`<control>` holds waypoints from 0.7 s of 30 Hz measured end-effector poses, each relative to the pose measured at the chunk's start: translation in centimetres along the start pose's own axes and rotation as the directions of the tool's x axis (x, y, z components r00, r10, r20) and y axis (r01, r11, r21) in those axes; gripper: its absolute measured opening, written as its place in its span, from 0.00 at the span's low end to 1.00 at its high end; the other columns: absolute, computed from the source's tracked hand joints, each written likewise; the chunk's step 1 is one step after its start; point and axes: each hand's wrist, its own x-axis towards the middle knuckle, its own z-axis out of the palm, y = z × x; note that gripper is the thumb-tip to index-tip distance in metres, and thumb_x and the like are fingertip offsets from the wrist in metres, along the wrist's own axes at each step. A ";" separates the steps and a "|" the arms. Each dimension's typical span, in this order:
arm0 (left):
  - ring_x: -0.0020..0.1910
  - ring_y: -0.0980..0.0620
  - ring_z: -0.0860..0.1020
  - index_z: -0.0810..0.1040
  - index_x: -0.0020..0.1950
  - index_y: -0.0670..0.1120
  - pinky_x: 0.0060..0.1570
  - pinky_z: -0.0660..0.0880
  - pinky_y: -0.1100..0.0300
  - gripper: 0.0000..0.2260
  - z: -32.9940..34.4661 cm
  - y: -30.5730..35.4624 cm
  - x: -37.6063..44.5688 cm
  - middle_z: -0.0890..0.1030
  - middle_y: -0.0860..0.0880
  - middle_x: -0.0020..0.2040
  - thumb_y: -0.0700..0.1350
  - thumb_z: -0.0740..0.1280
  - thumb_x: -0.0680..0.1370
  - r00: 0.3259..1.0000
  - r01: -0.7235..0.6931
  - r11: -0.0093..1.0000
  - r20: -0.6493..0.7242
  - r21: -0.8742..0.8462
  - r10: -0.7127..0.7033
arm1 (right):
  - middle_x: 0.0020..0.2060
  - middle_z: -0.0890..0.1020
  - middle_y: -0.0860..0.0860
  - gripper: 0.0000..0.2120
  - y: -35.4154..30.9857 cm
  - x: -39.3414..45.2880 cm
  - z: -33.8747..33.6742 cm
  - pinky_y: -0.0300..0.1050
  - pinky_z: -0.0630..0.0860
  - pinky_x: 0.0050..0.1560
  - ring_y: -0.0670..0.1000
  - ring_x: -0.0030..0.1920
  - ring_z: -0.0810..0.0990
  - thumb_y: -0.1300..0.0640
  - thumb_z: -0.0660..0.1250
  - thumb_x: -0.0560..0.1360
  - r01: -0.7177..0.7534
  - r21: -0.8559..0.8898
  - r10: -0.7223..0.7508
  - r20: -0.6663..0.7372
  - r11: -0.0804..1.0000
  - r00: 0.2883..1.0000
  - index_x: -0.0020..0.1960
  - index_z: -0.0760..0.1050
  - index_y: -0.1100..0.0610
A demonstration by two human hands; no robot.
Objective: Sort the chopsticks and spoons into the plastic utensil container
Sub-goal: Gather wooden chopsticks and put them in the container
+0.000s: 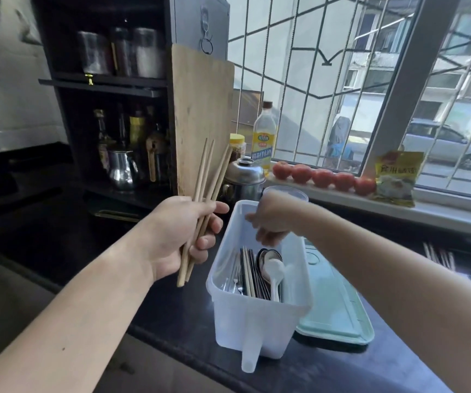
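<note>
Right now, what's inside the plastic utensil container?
The plastic utensil container holds metal cutlery, wooden and dark chopsticks, metal spoons and a white spoon. The right hand reaches over it and hides part of the far end.

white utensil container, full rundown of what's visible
The plastic utensil container is a translucent white rectangular tub, lid off, standing upright on the dark counter. A spout-like tab juts from its near wall. Inside lie chopsticks, metal cutlery and a white spoon. The right hand reaches into its far end. A pale green lid lies against its right side.
</note>
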 end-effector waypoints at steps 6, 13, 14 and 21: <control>0.23 0.53 0.70 0.80 0.53 0.41 0.20 0.65 0.63 0.11 2.4 0.4 -0.4 0.78 0.46 0.34 0.44 0.60 0.85 0.982 -0.008 0.996 0.189 -0.084 0.024 | 0.33 0.81 0.51 0.16 -1.5 -3.8 -2.5 0.42 0.73 0.32 0.50 0.31 0.78 0.45 0.64 0.82 0.273 0.601 -0.370 0.040 0.751 0.928 0.46 0.81 0.56; 0.22 0.53 0.74 0.78 0.60 0.39 0.19 0.66 0.63 0.11 0.7 -0.3 0.0 0.79 0.48 0.31 0.44 0.60 0.86 0.991 -0.082 0.997 -0.104 0.013 0.083 | 0.33 0.83 0.59 0.15 -0.2 -2.7 -5.1 0.43 0.79 0.27 0.53 0.28 0.82 0.54 0.63 0.83 0.284 0.697 0.013 -0.387 0.658 0.922 0.46 0.78 0.65; 0.21 0.55 0.68 0.78 0.61 0.38 0.19 0.62 0.65 0.12 0.1 -0.4 0.1 0.74 0.50 0.29 0.43 0.60 0.86 0.986 -0.094 0.996 -0.135 -0.004 0.092 | 0.34 0.83 0.61 0.16 0.2 -2.1 -5.0 0.47 0.82 0.31 0.54 0.29 0.83 0.54 0.64 0.83 0.227 0.588 0.004 -0.365 0.776 0.931 0.46 0.79 0.66; 0.22 0.56 0.61 0.77 0.63 0.38 0.19 0.56 0.66 0.12 0.5 0.2 -0.1 0.69 0.51 0.29 0.44 0.62 0.84 0.996 -0.019 0.995 -0.083 -0.097 0.011 | 0.24 0.83 0.52 0.21 0.9 0.3 3.7 0.37 0.77 0.23 0.46 0.21 0.80 0.62 0.57 0.83 -0.070 -0.320 0.135 0.187 0.945 0.973 0.34 0.77 0.61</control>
